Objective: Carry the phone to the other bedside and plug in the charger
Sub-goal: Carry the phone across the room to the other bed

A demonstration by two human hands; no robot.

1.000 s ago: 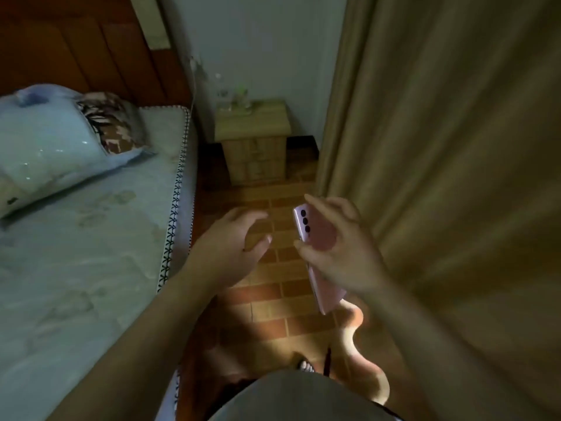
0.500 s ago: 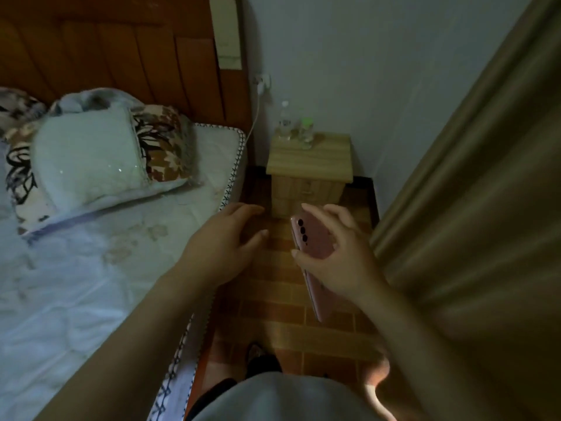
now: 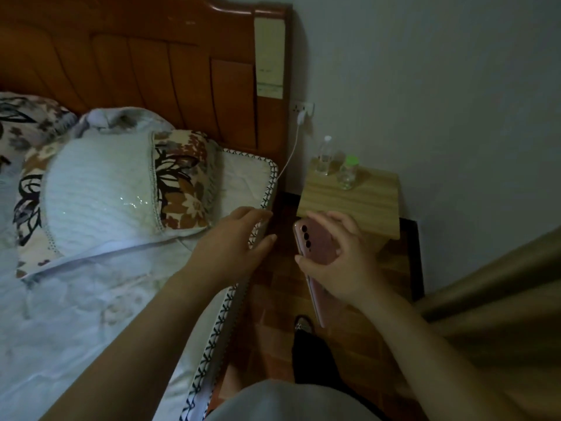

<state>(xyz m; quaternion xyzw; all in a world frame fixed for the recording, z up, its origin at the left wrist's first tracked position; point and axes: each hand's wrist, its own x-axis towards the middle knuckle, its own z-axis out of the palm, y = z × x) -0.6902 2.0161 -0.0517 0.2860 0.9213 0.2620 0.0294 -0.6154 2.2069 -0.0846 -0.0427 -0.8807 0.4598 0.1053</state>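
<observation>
Pink phone was held back-up in the right hand, above the floor just before the nightstand. Left hand empty, fingers spread over the mattress edge. White charger sat in the wall socket

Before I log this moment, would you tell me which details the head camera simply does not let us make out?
- Charger cable: its free end drops behind the mattress corner, hidden.
- Phone: screen faces away; the right hand covers its middle, so its port is unseen.
- Wall socket: too small and dim to read.
- Bottles on the nightstand: contents unclear.
- Left hand: palm turned down, underside hidden.
</observation>
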